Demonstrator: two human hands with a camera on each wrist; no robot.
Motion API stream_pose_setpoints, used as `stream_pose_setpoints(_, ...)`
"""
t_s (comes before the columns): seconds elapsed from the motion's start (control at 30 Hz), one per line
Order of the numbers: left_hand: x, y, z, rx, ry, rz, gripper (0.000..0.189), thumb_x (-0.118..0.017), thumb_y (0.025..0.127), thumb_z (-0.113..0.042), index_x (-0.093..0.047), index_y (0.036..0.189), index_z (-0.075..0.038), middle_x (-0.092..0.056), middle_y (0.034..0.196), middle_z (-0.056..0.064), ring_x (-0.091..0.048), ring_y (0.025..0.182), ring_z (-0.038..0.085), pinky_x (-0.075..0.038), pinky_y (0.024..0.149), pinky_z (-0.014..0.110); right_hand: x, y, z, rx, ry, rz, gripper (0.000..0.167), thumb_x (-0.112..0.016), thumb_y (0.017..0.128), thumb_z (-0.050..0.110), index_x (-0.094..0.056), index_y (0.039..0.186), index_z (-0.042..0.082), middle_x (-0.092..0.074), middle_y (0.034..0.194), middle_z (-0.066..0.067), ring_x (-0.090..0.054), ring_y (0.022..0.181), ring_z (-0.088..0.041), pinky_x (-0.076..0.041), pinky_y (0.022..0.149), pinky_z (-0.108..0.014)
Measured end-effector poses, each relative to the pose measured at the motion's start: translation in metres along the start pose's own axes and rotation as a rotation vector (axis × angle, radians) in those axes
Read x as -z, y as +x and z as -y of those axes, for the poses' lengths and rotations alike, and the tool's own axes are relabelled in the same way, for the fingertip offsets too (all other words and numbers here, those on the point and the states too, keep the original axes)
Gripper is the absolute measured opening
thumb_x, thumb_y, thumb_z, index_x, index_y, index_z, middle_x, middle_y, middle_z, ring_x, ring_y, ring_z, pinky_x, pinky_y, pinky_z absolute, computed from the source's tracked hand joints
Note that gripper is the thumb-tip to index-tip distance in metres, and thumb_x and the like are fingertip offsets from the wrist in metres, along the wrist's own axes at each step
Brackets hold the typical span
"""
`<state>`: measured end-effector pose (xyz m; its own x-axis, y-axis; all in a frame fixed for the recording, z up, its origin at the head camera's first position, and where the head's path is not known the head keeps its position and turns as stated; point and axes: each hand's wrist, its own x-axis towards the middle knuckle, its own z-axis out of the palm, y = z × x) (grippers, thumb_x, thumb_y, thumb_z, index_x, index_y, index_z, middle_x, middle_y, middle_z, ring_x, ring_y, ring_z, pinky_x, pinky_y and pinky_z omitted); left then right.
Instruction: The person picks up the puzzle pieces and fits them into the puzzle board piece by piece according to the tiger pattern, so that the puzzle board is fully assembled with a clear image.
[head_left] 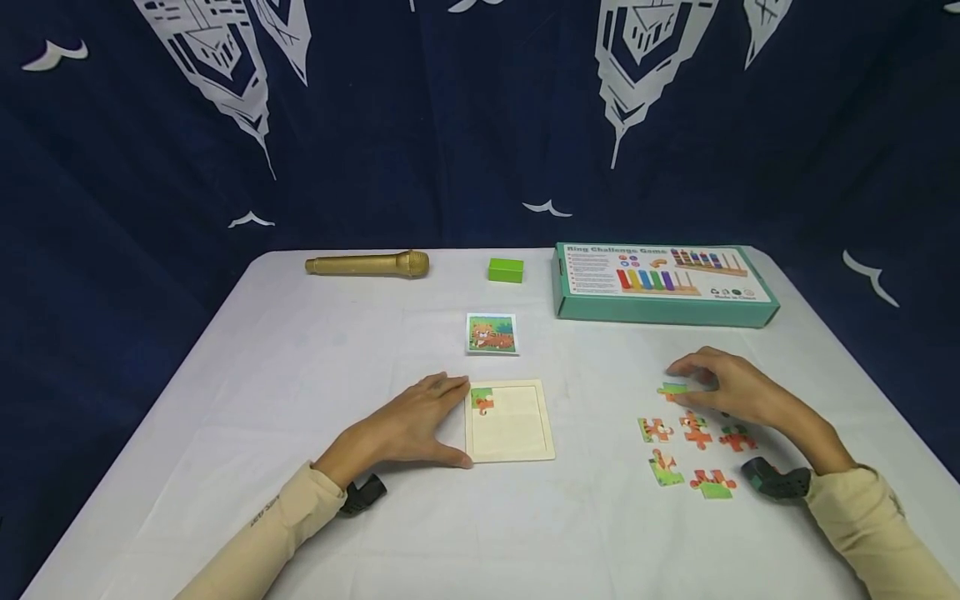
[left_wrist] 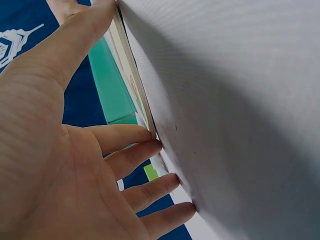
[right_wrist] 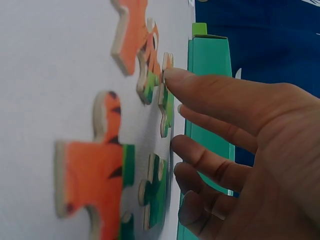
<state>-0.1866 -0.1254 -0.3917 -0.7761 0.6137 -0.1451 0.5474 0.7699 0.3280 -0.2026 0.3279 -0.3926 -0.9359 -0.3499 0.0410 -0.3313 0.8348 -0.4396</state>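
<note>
Head view: my left grip (head_left: 416, 423), spread wide, touches the left edge of the wooden puzzle tray (head_left: 517, 429); my right grip (head_left: 733, 388), fingers parted, is at the farthest loose jigsaw piece (head_left: 672, 388), right of it.

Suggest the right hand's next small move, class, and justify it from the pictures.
Probably pinch the puzzle piece at the thumb of the right hand: the fingers look clear of it, and the tray, touched by the left hand, holds just one corner piece.
</note>
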Motion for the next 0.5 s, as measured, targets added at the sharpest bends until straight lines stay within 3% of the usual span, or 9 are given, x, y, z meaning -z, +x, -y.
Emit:
stream_pose_setpoints(0.23,-0.0007,-0.0005,0.0001,-0.008,0.003,-0.003,0.106,-0.072,0.072,-0.064,-0.03,0.15,-0.006,-0.026,0.157,0.003,-0.021,0.143,0.034,-0.024,0.114,0.048,-0.0019,0.0002,-0.0017,-0.004,-0.012,-0.008,0.032,-0.079,0.077,0.015,-0.069,0.106,0.007,-0.063,0.101,-0.006,-0.054,0.09,-0.021,-0.046,0.076,-0.034)
stream_pose_setpoints(0.5,-0.0002,-0.0002,-0.0005,-0.029,0.01,-0.006,0.104,-0.072,0.073,-0.064,-0.032,0.149,-0.005,-0.027,0.157,0.003,-0.023,0.143,0.036,-0.025,0.113,0.049,-0.0009,-0.0004,0.0,-0.017,-0.013,0.017,0.032,-0.081,0.076,0.02,-0.069,0.103,0.008,-0.061,0.101,-0.005,-0.054,0.09,-0.022,-0.046,0.077,-0.036)
